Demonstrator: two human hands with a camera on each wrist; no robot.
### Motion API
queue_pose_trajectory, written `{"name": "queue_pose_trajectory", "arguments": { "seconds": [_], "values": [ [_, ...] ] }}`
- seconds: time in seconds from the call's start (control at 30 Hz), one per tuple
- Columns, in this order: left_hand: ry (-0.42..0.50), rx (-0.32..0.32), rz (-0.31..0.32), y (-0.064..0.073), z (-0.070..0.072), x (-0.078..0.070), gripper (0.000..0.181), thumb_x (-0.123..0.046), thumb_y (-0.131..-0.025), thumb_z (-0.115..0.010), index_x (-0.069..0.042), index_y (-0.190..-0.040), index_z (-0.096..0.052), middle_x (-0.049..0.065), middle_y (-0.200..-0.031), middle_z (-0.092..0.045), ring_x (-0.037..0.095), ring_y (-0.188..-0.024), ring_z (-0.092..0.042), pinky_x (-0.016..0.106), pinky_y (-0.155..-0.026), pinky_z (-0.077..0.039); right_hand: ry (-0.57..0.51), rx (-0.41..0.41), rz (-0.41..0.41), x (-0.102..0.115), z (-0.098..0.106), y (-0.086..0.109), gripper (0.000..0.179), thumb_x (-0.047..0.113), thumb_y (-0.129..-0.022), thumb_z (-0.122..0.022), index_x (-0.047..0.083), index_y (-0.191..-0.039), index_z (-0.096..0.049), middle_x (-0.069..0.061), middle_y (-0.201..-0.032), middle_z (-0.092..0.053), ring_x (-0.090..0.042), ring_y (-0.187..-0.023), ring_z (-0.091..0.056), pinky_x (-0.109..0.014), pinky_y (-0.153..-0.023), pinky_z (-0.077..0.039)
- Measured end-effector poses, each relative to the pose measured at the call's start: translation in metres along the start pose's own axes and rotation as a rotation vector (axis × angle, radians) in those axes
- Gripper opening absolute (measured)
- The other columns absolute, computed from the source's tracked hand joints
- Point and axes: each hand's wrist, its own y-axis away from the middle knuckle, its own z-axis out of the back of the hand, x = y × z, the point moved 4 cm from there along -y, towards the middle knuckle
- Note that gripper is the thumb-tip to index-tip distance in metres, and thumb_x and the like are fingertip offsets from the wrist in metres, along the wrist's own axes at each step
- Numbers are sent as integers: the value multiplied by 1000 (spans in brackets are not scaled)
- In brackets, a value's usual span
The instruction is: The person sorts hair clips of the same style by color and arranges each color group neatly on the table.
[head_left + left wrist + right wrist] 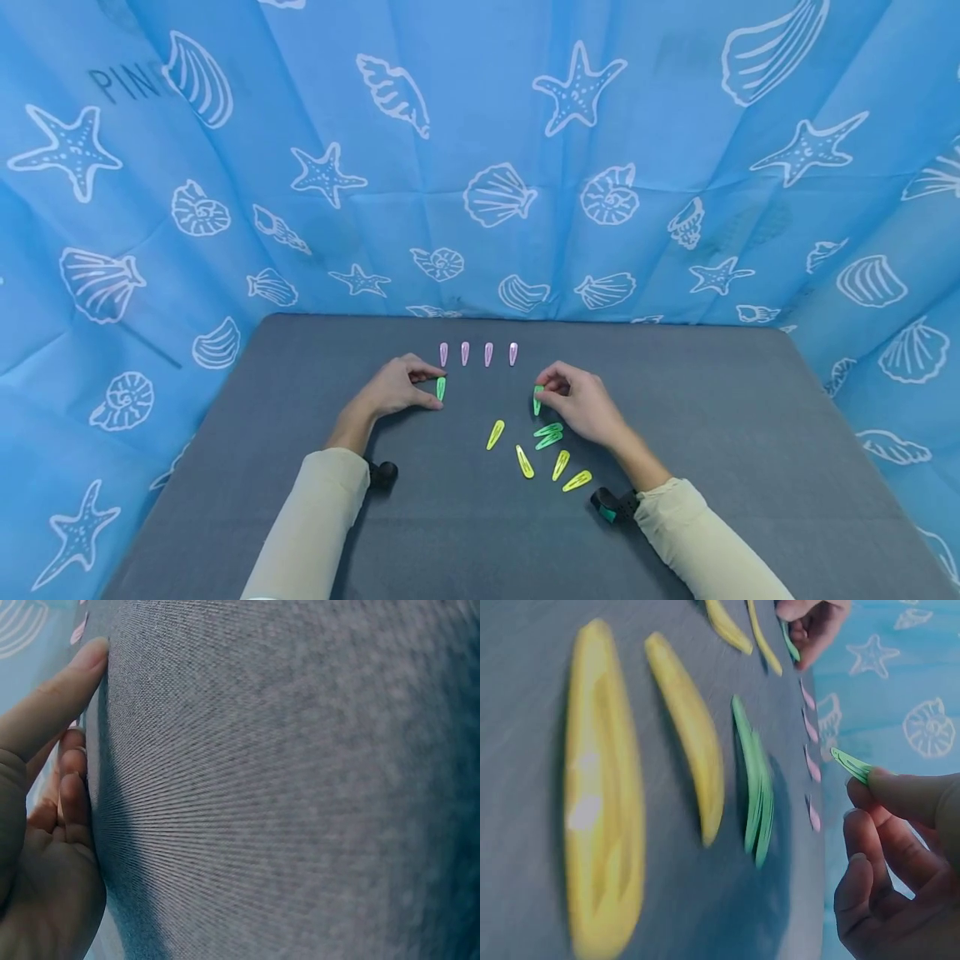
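Note:
My left hand (393, 387) has its thumb and index finger at the two ends of a green snap hair clip (441, 388) on the table, below the left end of a row of pink hair clips (465, 354). In the left wrist view the left hand (52, 802) hides this clip. My right hand (588, 406) pinches another green hair clip (850, 765) by one end, between thumb and fingertips, raised off the table in the right wrist view. Two more green hair clips (549, 435) lie overlapping just below the right hand.
Several yellow hair clips (524, 462) lie scattered at mid-table, in front of the green pair. The table (465, 542) has a grey cloth surface. A blue curtain (450, 150) with white shells and starfish hangs behind it and along the sides.

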Motion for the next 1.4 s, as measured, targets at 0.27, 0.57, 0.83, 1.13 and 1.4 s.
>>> {"name": "queue_pose_trajectory", "arguments": {
  "seconds": [0.27, 0.57, 0.83, 1.13, 1.4],
  "values": [
    [2, -4, 0, 1, 2, -1, 48, -31, -74, -92, -26, -119, -77, 2, -112, -61, 19, -100, -53, 35, -88, -44, -62, 27, -21, 16, -28, -24, 10, 12, -91, -76, 11, -99, -71, -3, -87, -73, -10, -76, -63, -25, -68, -48],
    [-10, -5, 9, 0, 2, -2, 47, -32, -75, -92, -26, -119, -77, 1, -110, -61, 19, -99, -53, 35, -88, -44, -65, 45, -67, 31, -60, -47, 9, 13, -91, -77, 9, -97, -72, -4, -86, -73, -10, -74, -62, -27, -69, -49],
    [10, -1, 26, 0, 3, -2, 46, -32, -75, -92, -27, -119, -77, 1, -113, -62, 19, -103, -54, 38, -92, -46, -56, 87, -64, 43, -80, -59, 6, 12, -93, -75, 9, -96, -71, -2, -84, -71, -10, -73, -59, -26, -68, -47],
    [29, -3, 6, 0, 2, -3, 46, -30, -75, -92, -24, -119, -78, 3, -109, -61, 19, -98, -53, 32, -85, -44, 6, 75, -56, 48, -92, -67, 6, 11, -93, -74, 8, -98, -72, -4, -86, -70, -12, -76, -60, -29, -73, -49],
    [51, -4, 31, 1, 2, -2, 46, -30, -75, -92, -26, -118, -77, 3, -110, -61, 19, -99, -53, 33, -85, -43, 109, 70, -69, 46, -100, -73, 12, 12, -92, -76, 7, -102, -75, -3, -90, -69, -14, -80, -60, -33, -77, -50]
  ]
}}
